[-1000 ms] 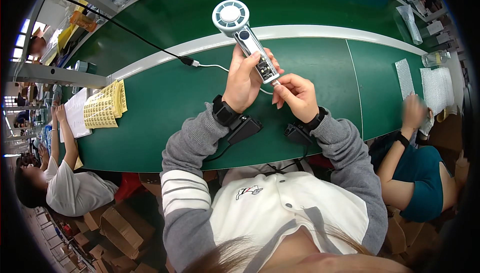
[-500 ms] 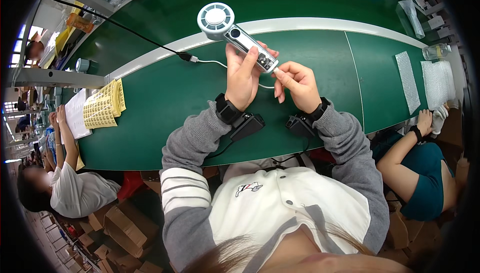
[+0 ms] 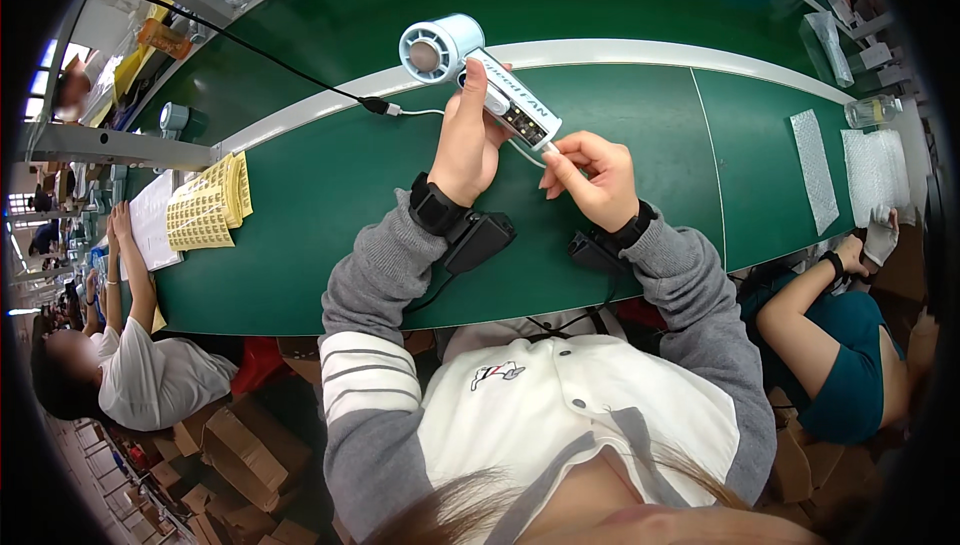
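My left hand point(image 3: 468, 135) grips the handle of a white hand-held fan point(image 3: 470, 70), held above the green table point(image 3: 300, 195) with its round head pointing up and left. At the bottom end of the handle, my right hand point(image 3: 590, 175) pinches the plug of a thin white cable point(image 3: 425, 112). That cable runs left to a black connector point(image 3: 374, 105) and a black lead on the table. Both wrists wear black bands with small black boxes attached.
Yellow label sheets point(image 3: 208, 203) lie at the table's left, near a seated person point(image 3: 130, 365) with papers. Another person point(image 3: 840, 345) sits at my right beside bubble-wrap sheets point(image 3: 815, 170). Cardboard boxes point(image 3: 220, 445) stand on the floor at lower left. A white strip edges the conveyor behind.
The fan has swung left and tilted, its round head now turned sideways. My right hand has moved to the handle's lower end and holds the cable plug there.
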A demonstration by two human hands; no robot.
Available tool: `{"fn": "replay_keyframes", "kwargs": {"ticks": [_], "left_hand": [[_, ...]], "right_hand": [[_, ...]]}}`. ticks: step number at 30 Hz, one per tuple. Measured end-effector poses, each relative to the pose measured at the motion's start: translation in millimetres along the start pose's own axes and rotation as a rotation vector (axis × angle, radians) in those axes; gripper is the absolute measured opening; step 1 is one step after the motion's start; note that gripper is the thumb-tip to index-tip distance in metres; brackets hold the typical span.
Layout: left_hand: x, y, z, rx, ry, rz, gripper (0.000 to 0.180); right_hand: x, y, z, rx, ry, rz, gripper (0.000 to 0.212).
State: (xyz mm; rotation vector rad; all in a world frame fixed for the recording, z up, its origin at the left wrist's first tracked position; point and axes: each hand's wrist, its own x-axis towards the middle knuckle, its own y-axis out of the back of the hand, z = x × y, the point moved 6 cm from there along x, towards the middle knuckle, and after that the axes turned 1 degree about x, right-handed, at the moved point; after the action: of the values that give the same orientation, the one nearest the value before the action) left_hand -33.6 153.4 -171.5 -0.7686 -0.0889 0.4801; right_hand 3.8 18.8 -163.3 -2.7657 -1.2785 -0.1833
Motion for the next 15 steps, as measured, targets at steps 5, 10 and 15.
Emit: {"fn": "replay_keyframes", "kwargs": {"ticks": [5, 10, 15], "left_hand": [[-10.0, -7.2, 75.3, 0.324, -0.433, 0.099, 0.031], [-104.8, -47.6, 179.2, 1.209, -1.595, 0.392, 0.030], [-157.7, -72.1, 206.5, -0.384, -0.435, -1.094, 0.048]], "right_hand": [[-2.4, 1.8, -8.0, -0.108, 0.099, 0.027, 0.008], [0.7, 6.4, 1.7, 0.014, -0.005, 0.014, 0.008], [3.1, 3.8, 3.6, 0.067, -0.030, 0.000, 0.009]]}}
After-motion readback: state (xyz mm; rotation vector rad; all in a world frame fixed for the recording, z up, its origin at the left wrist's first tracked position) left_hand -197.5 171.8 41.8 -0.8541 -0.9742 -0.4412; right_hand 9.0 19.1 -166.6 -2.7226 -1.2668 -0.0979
